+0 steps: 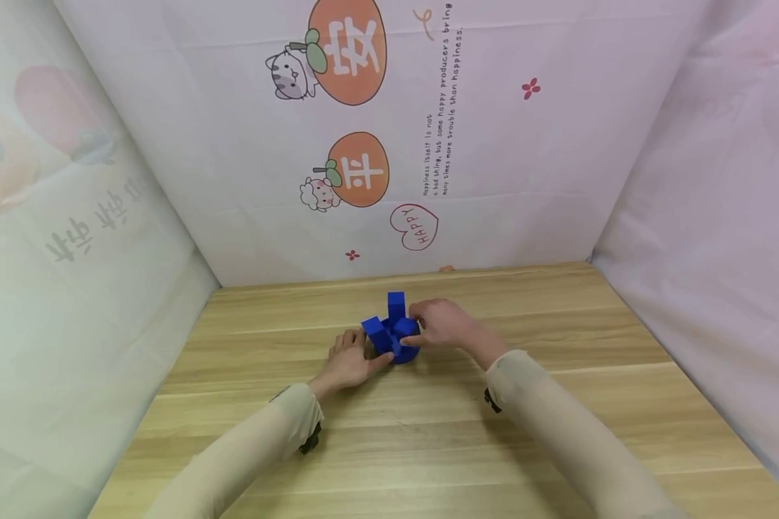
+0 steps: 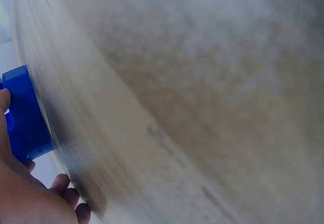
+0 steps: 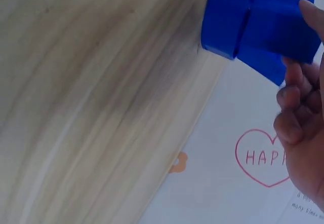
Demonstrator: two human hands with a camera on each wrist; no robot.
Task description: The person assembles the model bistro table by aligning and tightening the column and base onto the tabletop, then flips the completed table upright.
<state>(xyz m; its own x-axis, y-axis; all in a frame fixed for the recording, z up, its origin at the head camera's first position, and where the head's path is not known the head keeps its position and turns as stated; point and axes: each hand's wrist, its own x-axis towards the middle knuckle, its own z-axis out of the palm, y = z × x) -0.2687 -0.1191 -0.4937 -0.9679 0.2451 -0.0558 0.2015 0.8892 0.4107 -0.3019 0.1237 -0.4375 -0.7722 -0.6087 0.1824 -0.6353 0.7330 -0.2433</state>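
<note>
A blue round base (image 1: 405,356) stands on the wooden table, with blue square-ended blocks rising from it. One block (image 1: 396,305) is upright at the back and another block (image 1: 377,334) leans outward on the left. My left hand (image 1: 347,365) holds the base from the left, its thumb at the front; the base's side (image 2: 28,115) shows in the left wrist view. From the right, my right hand (image 1: 446,324) pinches a blue block (image 3: 278,24) between thumb and fingers. That block is at the base (image 3: 223,21); whether it is fully seated cannot be told.
The wooden tabletop (image 1: 389,432) extends around both forearms. Behind it rises a white printed cloth (image 1: 480,231) with a red heart and cartoon fruit. More cloth hangs at the left (image 1: 104,303) and right (image 1: 701,216) sides.
</note>
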